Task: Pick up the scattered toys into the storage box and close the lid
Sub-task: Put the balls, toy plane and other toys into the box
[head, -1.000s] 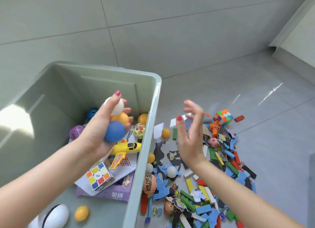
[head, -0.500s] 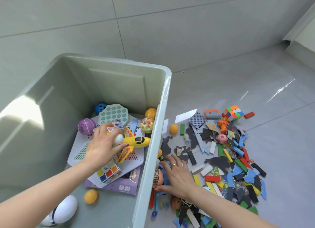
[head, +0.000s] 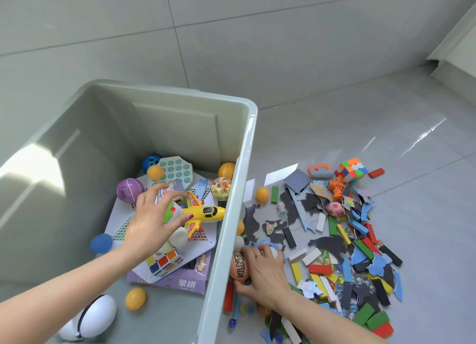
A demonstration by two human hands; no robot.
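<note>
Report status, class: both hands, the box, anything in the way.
Left hand open inside grey-green plastic storage box. Right hand closing on orange lettered ball. Lid unseen; toy pile still on floor.

box (head: 247, 148) pale green | plane (head: 206, 212) yellow (red trim) | ball (head: 130, 190) purple

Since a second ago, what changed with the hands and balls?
Left hand let go of its balls: the blue ball now lies in the storage box. Right hand dropped to the floor pile onto an orange ball. Yellow plane unmoved.
</note>
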